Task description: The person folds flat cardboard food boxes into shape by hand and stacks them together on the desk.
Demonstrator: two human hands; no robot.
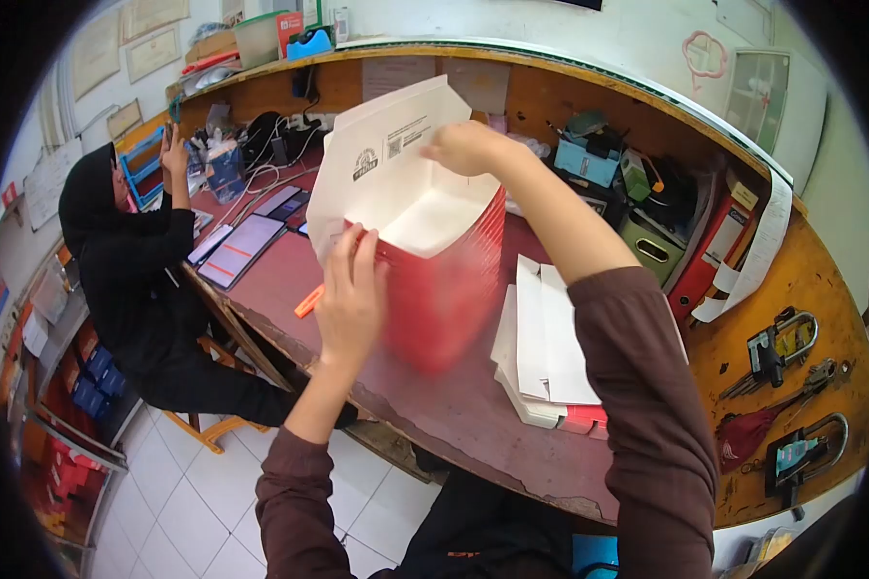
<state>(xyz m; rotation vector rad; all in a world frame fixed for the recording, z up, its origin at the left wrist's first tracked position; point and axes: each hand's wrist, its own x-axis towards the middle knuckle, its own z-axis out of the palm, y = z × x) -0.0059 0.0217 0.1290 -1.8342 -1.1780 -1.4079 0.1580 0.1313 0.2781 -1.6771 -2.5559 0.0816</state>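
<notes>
Two hands: both raised on one box (425,207).
Left hand (350,294): fingers spread flat against its near wall.
Right hand (465,147): fingers curled, pinching its far rim.

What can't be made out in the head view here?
- Red box: lower half motion-blurred; its base is unreadable.
- Right hand: fingers hidden behind the white flap, so the grip is unclear.
- Flap print: too small to read.
- Flat box stack: right side covered by the right sleeve.
- Padlocks: distorted near the lens edge.
</notes>
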